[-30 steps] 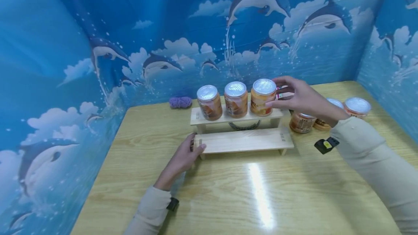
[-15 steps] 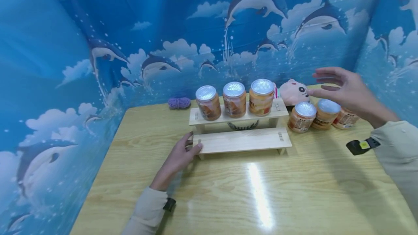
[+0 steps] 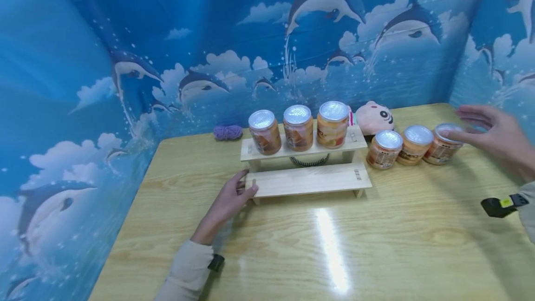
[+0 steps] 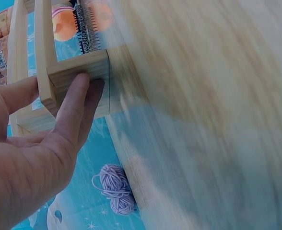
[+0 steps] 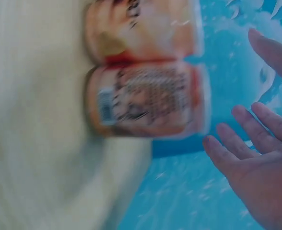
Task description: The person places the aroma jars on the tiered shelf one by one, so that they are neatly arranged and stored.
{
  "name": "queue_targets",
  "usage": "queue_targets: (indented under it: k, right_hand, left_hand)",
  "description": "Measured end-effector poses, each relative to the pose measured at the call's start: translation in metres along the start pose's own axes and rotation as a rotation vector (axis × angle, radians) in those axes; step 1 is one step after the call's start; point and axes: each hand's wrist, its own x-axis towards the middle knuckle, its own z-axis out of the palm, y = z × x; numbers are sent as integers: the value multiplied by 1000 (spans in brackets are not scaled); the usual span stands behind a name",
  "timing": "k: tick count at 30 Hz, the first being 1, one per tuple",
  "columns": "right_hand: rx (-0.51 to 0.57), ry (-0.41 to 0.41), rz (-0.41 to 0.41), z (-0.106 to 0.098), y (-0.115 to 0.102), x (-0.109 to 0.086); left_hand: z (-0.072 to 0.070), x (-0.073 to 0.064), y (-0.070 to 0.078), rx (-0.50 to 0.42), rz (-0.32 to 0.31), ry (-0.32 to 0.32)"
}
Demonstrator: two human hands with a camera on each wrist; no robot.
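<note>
Hovering near R-most jar (image 3: pixel 440 150), 1 of 3 beside rack (image 3: pixel 309 180), R hand (image 3: pixel 495 136) spread & empty; L hand (image 3: pixel 229 199) pinches rack's L end. Prob. jar pickup; next likely needs fingers curled round it.

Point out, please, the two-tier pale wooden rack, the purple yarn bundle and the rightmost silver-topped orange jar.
Two-tier pale wooden rack (image 3: pixel 309 180), head view: bare lower shelf.
Purple yarn bundle (image 4: pixel 117 189), left wrist view: its middle.
Rightmost silver-topped orange jar (image 3: pixel 440 149), head view: side wall with the label.
</note>
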Motion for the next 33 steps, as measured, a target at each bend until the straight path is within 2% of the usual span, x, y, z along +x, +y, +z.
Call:
queue_targets:
  k: [9,17,25,33]
  right_hand:
    - [34,-26,51,11,31,-8]
    - [47,-53,126,24,47,-8]
    - [83,-85,111,30,57,-4]
    - [63,-71,104,32,60,-5]
  left_hand:
    - [0,1,-2,-28,3,-13]
    - [1,1,-1,-67,5,-24]
    - [2,2,-2,-89,14,-27]
    - [1,0,-2,-98,22,-29]
